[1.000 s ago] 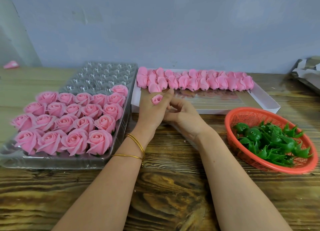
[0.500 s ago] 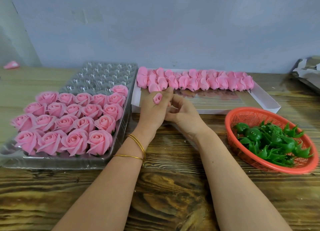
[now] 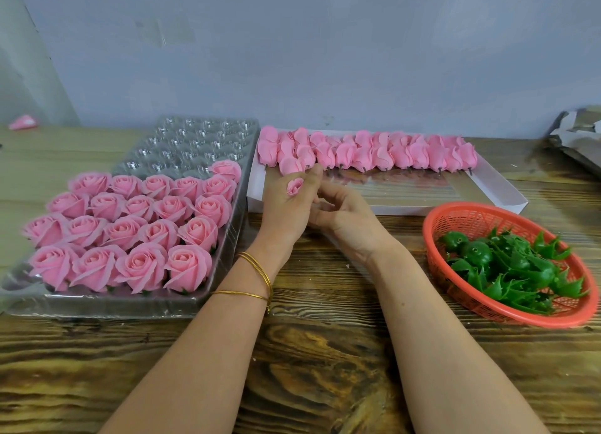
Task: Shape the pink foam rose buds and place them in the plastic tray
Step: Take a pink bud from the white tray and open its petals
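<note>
My left hand (image 3: 286, 206) holds a small pink foam rose bud (image 3: 295, 186) between its fingers, just in front of the white box. Close against it, my right hand (image 3: 344, 219) has its fingers curled toward the left palm; what they touch is hidden. The clear plastic tray (image 3: 182, 147) lies to the left, its near rows filled with several opened pink roses (image 3: 130, 235), its far cells bare. A row of several closed pink buds (image 3: 367, 152) lies along the back of the white box (image 3: 507, 196).
A red plastic basket (image 3: 461, 219) with several green calyx pieces (image 3: 514, 267) sits at the right. Crumpled paper (image 3: 579, 134) lies at the far right edge. A pink scrap (image 3: 22, 123) rests at the far left by the wall. Everything sits on a wooden table (image 3: 309, 352).
The bud in my left hand has shifted slightly up and left between the fingers. Both hands stay in nearly the same place.
</note>
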A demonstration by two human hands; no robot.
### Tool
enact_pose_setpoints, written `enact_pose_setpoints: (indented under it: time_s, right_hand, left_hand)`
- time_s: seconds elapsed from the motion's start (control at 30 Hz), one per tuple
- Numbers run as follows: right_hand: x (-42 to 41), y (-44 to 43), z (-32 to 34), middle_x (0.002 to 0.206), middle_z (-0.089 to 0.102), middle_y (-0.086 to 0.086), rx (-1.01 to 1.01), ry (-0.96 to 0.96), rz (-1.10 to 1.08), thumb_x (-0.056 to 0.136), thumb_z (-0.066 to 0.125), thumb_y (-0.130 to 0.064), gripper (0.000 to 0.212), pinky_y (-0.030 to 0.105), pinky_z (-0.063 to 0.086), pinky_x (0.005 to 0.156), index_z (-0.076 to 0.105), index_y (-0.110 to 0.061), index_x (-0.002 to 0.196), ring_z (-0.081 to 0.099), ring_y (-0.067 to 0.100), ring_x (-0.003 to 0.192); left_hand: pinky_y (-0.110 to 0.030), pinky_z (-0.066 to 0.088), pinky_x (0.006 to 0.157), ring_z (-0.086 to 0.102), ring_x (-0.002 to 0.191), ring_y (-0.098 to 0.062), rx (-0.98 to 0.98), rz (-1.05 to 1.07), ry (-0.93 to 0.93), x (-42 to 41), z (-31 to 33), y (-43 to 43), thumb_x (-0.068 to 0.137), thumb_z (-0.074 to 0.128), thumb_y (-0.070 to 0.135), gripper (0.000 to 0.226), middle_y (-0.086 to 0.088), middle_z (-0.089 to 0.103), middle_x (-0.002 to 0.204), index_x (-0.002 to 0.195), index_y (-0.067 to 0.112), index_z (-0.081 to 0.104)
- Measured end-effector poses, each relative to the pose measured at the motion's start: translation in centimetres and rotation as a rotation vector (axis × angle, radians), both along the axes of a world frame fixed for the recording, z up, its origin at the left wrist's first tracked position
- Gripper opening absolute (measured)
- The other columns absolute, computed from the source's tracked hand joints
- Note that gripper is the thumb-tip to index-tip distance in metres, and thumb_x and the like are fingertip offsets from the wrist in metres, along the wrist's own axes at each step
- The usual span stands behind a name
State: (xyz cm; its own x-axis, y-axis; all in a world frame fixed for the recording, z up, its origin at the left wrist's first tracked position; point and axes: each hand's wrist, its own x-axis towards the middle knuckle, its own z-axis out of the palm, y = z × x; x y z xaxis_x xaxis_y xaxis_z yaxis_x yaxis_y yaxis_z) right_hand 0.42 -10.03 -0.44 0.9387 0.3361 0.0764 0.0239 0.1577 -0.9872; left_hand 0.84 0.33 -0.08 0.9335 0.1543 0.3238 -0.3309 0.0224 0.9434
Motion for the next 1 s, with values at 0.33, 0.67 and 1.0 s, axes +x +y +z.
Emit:
enact_pose_setpoints:
  time_s: [0.33, 0.67, 1.0]
  right_hand:
    - [0.25, 0.31, -0.17, 0.079, 0.064, 0.007, -0.071, -0.025, -0.114, 0.074, 0.068, 0.016, 0.039, 0.061, 0.047, 0.09, 0.061, 0.0, 0.108, 0.058, 0.027, 0.082]
    - [-0.12, -0.02, 0.1, 0.11, 0.064, 0.035, -0.068, -0.016, -0.075, 0.082, 0.056, 0.02, 0.039, 0.062, 0.044, 0.101, 0.058, 0.008, 0.119, 0.061, 0.047, 0.111]
    - [-0.15, 0.17, 0.41, 0.099, 0.067, 0.025, -0.039, -0.001, -0.083, 0.067, 0.058, 0.01, 0.052, 0.054, 0.046, 0.098, 0.062, 0.001, 0.117, 0.064, 0.037, 0.098]
  left_hand:
    - [-0.014, 0.046, 0.059, 0.051, 0.054, -0.004, 0.003, -0.003, 0.002, 0.42, -0.45, -0.27, 0.099, 0.046, 0.041, 0.05, 0.012, 0.046, 0.045, 0.052, 0.024, 0.049]
    - [-0.013, 0.046, 0.056, 0.06, 0.055, 0.002, 0.036, -0.059, -0.025, -0.04, -0.23, 0.07, 0.086, 0.07, 0.021, 0.017, 0.012, 0.064, 0.055, 0.071, 0.016, 0.064]
    - [-0.016, 0.046, 0.058, 0.058, 0.06, 0.003, 0.114, -0.003, -0.083, -0.04, 0.02, 0.11, 0.09, 0.065, 0.024, 0.025, 0.02, 0.063, 0.06, 0.065, 0.022, 0.063]
